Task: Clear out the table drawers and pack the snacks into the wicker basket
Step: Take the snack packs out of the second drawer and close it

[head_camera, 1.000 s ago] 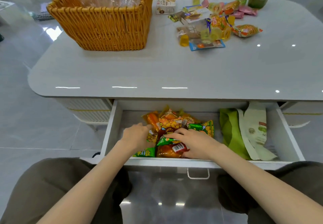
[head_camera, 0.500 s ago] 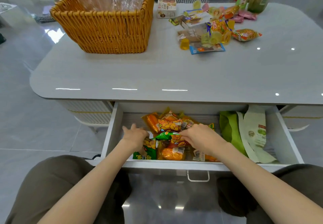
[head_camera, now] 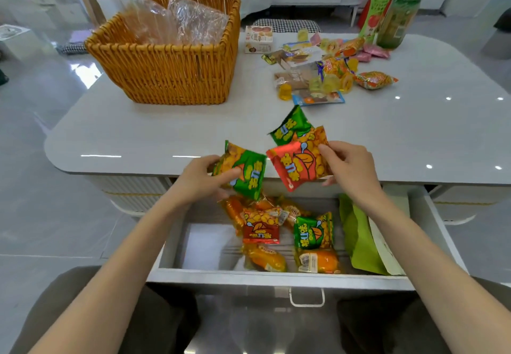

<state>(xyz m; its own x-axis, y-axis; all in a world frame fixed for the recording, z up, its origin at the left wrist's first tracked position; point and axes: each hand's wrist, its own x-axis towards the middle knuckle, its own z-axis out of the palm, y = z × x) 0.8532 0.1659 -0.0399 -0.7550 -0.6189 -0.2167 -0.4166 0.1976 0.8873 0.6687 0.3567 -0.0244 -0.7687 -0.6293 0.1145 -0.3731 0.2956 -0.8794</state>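
The woven orange wicker basket stands far left on the glossy white counter. The left grip pinches a green foil snack packet above the open white drawer. The right grip clutches a red foil snack packet, with a second green packet behind it. More packets lie in the drawer.

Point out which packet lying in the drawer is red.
The red packet just left of the green packet in the drawer; the others lying there are orange or green.
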